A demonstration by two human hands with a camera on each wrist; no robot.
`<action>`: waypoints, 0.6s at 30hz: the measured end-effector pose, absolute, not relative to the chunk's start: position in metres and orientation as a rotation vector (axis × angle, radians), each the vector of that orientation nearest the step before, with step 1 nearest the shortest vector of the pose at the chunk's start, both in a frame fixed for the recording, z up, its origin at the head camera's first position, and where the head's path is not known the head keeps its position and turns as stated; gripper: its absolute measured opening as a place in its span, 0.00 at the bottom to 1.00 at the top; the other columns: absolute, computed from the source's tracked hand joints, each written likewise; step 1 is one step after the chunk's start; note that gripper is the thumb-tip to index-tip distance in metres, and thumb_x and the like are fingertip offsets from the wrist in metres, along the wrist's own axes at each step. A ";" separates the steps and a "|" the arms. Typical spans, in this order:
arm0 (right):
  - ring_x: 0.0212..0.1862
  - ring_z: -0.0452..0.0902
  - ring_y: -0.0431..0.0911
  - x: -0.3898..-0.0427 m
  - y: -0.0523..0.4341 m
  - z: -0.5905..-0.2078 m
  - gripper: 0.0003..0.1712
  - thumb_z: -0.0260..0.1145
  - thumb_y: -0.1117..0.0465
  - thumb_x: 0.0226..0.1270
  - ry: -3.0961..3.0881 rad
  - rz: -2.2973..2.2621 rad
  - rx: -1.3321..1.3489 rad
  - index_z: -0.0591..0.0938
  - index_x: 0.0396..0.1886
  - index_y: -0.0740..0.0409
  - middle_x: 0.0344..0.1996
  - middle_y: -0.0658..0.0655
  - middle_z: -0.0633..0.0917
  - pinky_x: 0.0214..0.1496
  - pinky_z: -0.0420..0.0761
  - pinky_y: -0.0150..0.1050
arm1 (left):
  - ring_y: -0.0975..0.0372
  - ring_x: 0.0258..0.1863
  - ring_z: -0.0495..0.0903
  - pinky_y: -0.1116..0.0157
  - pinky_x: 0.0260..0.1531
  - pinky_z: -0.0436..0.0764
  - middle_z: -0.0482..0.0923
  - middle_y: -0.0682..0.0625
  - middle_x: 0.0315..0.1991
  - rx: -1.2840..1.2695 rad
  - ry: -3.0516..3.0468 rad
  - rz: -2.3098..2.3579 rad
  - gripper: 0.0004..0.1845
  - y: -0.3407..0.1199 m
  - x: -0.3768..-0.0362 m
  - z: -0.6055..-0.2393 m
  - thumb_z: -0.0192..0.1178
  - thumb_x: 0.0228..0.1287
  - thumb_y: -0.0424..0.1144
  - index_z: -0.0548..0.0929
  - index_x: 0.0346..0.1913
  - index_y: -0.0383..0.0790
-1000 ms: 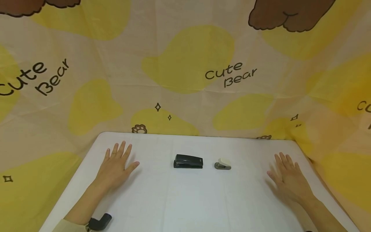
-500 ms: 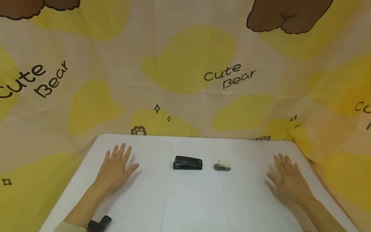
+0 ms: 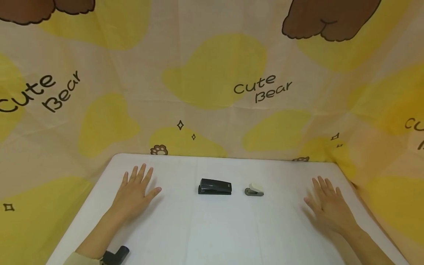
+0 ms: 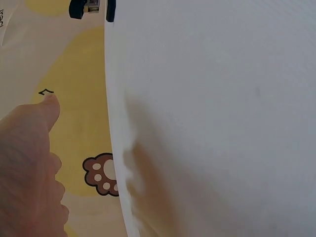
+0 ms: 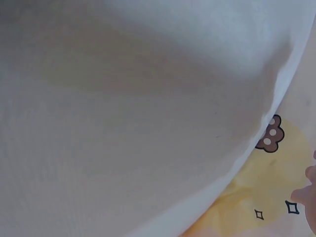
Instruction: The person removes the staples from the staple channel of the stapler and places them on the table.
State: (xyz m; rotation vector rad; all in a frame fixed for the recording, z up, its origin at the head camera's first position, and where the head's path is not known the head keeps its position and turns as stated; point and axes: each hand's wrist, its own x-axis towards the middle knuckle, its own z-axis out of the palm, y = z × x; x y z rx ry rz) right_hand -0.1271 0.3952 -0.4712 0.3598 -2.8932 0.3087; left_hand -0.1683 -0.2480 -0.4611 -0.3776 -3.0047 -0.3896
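White and bare in most of its width, the table [image 3: 212,228] stood against a draped cloth backdrop [image 3: 212,73] printed with yellow blotches, brown bear paws and small paw marks. Both hands lay flat on the tabletop, palms down, fingers straight and slightly spread, holding nothing. The left hand [image 3: 134,193] rested toward the table's left side and the right hand [image 3: 328,204] toward its right side.

Between them, well apart from either, sat a black stapler [image 3: 214,186] lying on its base, closer to the left hand. Just beside it, on the side toward the right hand, stood a smaller stapler [image 3: 254,190] with a cream top and a grey base. The two did not touch.

Judged from how things lay, no work on the staplers had begun: both sat untouched, and everything was left to do.

Writing on the backdrop read "Cute Bear" [image 3: 262,87] above the staplers, and again beyond the left hand. No brand could be read on either stapler. A dark device [image 3: 115,255] showed at the left wrist. Each wrist view gave only tabletop, cloth and a fingertip or two.
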 end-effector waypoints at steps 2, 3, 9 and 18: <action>0.83 0.33 0.65 -0.127 0.395 -0.471 0.46 0.56 0.44 0.82 -2.896 0.310 0.361 0.53 0.82 0.71 0.79 0.76 0.54 0.79 0.26 0.59 | 0.35 0.81 0.41 0.35 0.75 0.36 0.44 0.32 0.83 -0.384 -3.003 -0.390 0.48 -0.247 -0.168 -0.462 0.46 0.77 0.70 0.55 0.83 0.35; 0.83 0.33 0.65 -0.127 0.395 -0.471 0.46 0.56 0.44 0.82 -2.898 0.314 0.363 0.53 0.82 0.71 0.79 0.76 0.54 0.79 0.27 0.59 | 0.35 0.81 0.41 0.36 0.75 0.36 0.44 0.32 0.83 -0.386 -3.002 -0.391 0.48 -0.246 -0.168 -0.463 0.46 0.77 0.70 0.55 0.83 0.35; 0.83 0.35 0.66 -0.127 0.392 -0.469 0.46 0.57 0.44 0.82 -2.907 0.328 0.360 0.54 0.82 0.71 0.79 0.76 0.54 0.79 0.30 0.63 | 0.35 0.81 0.42 0.35 0.75 0.37 0.45 0.32 0.83 -0.401 -2.999 -0.412 0.48 -0.240 -0.170 -0.462 0.46 0.77 0.70 0.56 0.83 0.35; 0.83 0.33 0.63 -0.128 0.393 -0.468 0.47 0.57 0.44 0.82 -2.885 0.350 0.359 0.52 0.82 0.70 0.80 0.75 0.52 0.79 0.25 0.58 | 0.37 0.82 0.40 0.36 0.76 0.36 0.45 0.34 0.83 -0.437 -2.992 -0.414 0.48 -0.222 -0.174 -0.461 0.50 0.76 0.69 0.56 0.83 0.37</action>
